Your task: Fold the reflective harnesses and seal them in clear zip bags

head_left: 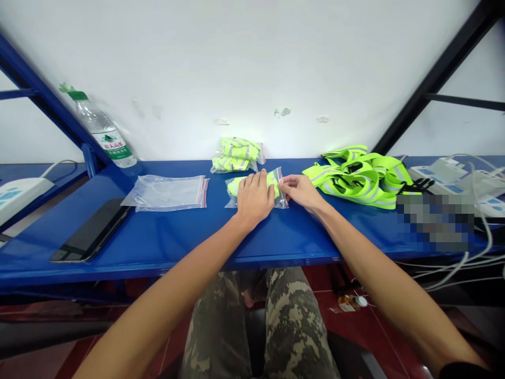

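A clear zip bag point(280, 200) with a folded neon-yellow reflective strap point(234, 185) inside lies on the blue table. My left hand point(254, 199) rests flat on top of it, fingers extended. At the bag's right end, my right hand point(300, 190) pinches the zip edge between thumb and fingers. Just behind are packed bags point(239, 152) of the same yellow straps, stacked against the wall. Flat clear zip bags point(169, 192) lie to the left. A loose heap of yellow reflective straps point(359, 176) with black buckles sits to the right of my right hand.
A tablet-like black device point(92, 231) lies at the left of the blue table point(288, 245). A water bottle point(106, 131) leans at the back left. White power strips point(453, 176) and cables point(487, 231) are at the right, near a blurred patch.
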A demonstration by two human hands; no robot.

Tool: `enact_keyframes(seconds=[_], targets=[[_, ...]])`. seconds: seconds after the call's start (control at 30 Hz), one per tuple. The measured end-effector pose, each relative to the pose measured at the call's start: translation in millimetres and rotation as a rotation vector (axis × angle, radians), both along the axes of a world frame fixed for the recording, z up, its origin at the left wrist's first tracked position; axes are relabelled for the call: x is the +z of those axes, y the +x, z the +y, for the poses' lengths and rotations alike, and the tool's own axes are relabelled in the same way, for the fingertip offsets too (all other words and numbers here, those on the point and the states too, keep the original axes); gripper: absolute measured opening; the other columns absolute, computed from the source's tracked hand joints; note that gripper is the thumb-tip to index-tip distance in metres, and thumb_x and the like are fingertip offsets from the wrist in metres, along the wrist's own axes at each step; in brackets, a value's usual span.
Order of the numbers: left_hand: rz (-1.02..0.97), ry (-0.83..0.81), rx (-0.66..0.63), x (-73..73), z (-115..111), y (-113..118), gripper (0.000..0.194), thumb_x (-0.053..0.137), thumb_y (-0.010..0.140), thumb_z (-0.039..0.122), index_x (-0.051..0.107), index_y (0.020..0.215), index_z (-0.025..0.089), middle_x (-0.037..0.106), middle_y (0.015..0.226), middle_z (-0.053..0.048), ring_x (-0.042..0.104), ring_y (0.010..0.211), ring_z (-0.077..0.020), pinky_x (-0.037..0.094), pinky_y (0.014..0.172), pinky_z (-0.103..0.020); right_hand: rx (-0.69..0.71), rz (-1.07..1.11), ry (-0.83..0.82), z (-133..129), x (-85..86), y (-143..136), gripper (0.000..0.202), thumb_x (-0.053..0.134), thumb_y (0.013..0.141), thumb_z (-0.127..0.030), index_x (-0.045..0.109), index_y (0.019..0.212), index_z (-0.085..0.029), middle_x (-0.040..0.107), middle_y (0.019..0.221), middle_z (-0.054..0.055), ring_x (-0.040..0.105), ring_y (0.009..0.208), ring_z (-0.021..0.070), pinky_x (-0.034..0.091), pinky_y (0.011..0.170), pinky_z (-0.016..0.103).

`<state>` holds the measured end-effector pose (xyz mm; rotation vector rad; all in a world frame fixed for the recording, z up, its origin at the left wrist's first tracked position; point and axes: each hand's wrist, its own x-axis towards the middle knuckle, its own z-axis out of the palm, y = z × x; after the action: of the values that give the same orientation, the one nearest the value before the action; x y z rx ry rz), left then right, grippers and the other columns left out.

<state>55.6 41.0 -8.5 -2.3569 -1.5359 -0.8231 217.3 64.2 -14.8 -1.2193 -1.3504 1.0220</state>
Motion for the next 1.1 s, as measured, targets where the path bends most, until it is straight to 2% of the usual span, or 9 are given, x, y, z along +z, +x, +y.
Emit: enact_keyframes(seconds=[0.1,0.2,0.33,0.47,0.57,0.67,0.9,1.0,1.1], targets=[[0.016,0.002,0.031,-0.6,0,1,0.054,0.035,0.100,0.035,0.045,0.143,0.004,0.061,0.135,-0.018,0.053,0.126,-0.0303,0.038,0.105,-0.044,0.000,0.062,-0.075,-2,2.9,-2,0.028,0.080,0.060,-0.012,0.064,0.083,-0.014,0.065,0.064,0.000,0.058,0.052,0.0116,0.052,0.047,0.025],[0.022,0.011,0.024,0.1,-2,1,0.052,0.036,0.100,0.034,0.047,0.142,0.006,0.062,0.135,-0.017,0.051,0.128,-0.0302,0.038,0.104,-0.045,-0.043,0.089,-0.093,-2,4.1,-4,0.025,0.075,0.060,-0.007,0.064,0.080,-0.014,0.063,0.060,-0.001,0.058,0.051,0.0111,0.052,0.048,0.024],[0.064,0.036,-0.077,3.0,-3,0,0.044,0.035,0.100,0.029,0.052,0.138,0.012,0.062,0.135,-0.014,0.047,0.133,-0.0283,0.038,0.105,-0.044,-0.085,0.041,-0.073,2,2.5,-4,0.024,0.072,0.059,-0.005,0.063,0.079,-0.015,0.062,0.058,-0.002,0.055,0.048,0.0105,0.049,0.046,0.023],[0.076,0.007,-0.121,5.1,-1,-1,0.035,0.037,0.100,0.026,0.059,0.125,0.017,0.063,0.131,-0.011,0.053,0.123,-0.0256,0.038,0.106,-0.041,-0.062,0.000,-0.065,3,1.4,1,0.021,0.076,0.063,-0.010,0.062,0.078,-0.015,0.062,0.058,-0.002,0.054,0.046,0.0099,0.047,0.044,0.023],[0.039,-0.018,-0.069,5.5,0,-2,0.035,0.037,0.100,0.025,0.057,0.127,0.018,0.063,0.130,-0.011,0.053,0.121,-0.0252,0.038,0.106,-0.041,0.029,-0.071,-0.088,1,3.4,6,0.021,0.077,0.069,-0.020,0.062,0.083,-0.016,0.058,0.052,-0.003,0.049,0.041,0.0094,0.040,0.037,0.022],[0.010,-0.014,-0.050,5.4,1,-4,0.036,0.038,0.099,0.025,0.055,0.130,0.017,0.063,0.129,-0.011,0.054,0.120,-0.0257,0.038,0.105,-0.041,0.119,-0.145,-0.091,-1,5.8,7,0.024,0.073,0.073,-0.019,0.061,0.093,-0.016,0.058,0.052,-0.004,0.045,0.039,0.0087,0.033,0.035,0.020],[-0.003,-0.010,-0.048,5.3,1,-5,0.037,0.041,0.099,0.026,0.054,0.132,0.017,0.064,0.128,-0.011,0.054,0.118,-0.0266,0.040,0.101,-0.041,0.087,-0.237,0.056,3,0.2,1,0.024,0.063,0.073,-0.009,0.057,0.095,-0.017,0.056,0.055,-0.007,0.049,0.046,0.0102,0.040,0.047,0.023],[-0.021,-0.008,-0.031,5.3,1,-5,0.038,0.040,0.099,0.026,0.052,0.134,0.017,0.064,0.128,-0.011,0.054,0.118,-0.0265,0.039,0.101,-0.040,0.067,-0.269,0.076,1,0.5,1,0.022,0.063,0.077,-0.013,0.057,0.099,-0.016,0.058,0.059,-0.006,0.050,0.048,0.0108,0.041,0.049,0.024],[-0.045,-0.013,-0.003,4.9,3,-8,0.040,0.040,0.099,0.025,0.050,0.137,0.016,0.064,0.128,-0.011,0.055,0.119,-0.0264,0.039,0.102,-0.039,0.120,-0.305,0.018,-5,4.8,1,0.029,0.066,0.080,-0.021,0.057,0.107,-0.015,0.063,0.059,-0.003,0.054,0.050,0.0126,0.040,0.050,0.025]])
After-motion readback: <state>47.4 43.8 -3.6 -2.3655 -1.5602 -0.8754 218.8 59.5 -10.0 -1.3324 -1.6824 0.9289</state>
